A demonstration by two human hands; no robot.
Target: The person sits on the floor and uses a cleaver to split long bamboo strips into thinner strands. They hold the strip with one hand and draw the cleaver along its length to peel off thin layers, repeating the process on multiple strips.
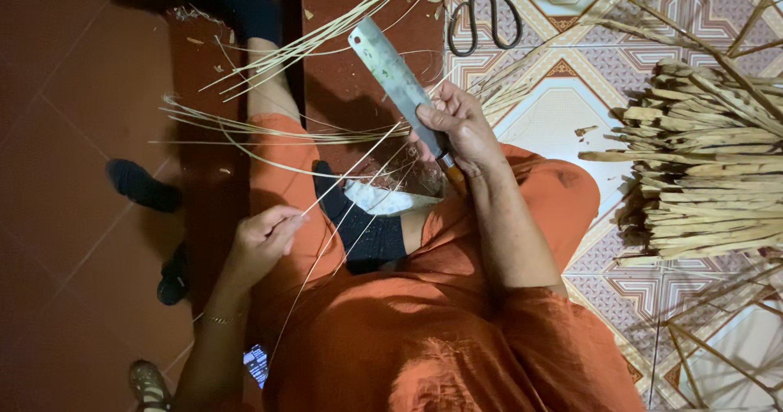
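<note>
Head view shows the person seated in orange clothes, looking down on both hands at work over the lap. The right hand is clenched around the handle of a broad knife, whose flat grey blade slants up and away from that hand toward the top of the frame. The left hand, below and to the left of the knife, pinches a thin pale strip between its fingertips; the strip runs taut from that hand up to the blade's lower edge. To do this well, it seems best to keep the strip tight and the blade at a steady shallow angle, so the cut stays even along its length. The strip looks long, narrow, light yellow and flexible, like the loose strips fanned out left of the knife. Scissors lie on the patterned floor just right of the blade's tip, and a bundle of thicker split sticks lies well right of the knife.
</note>
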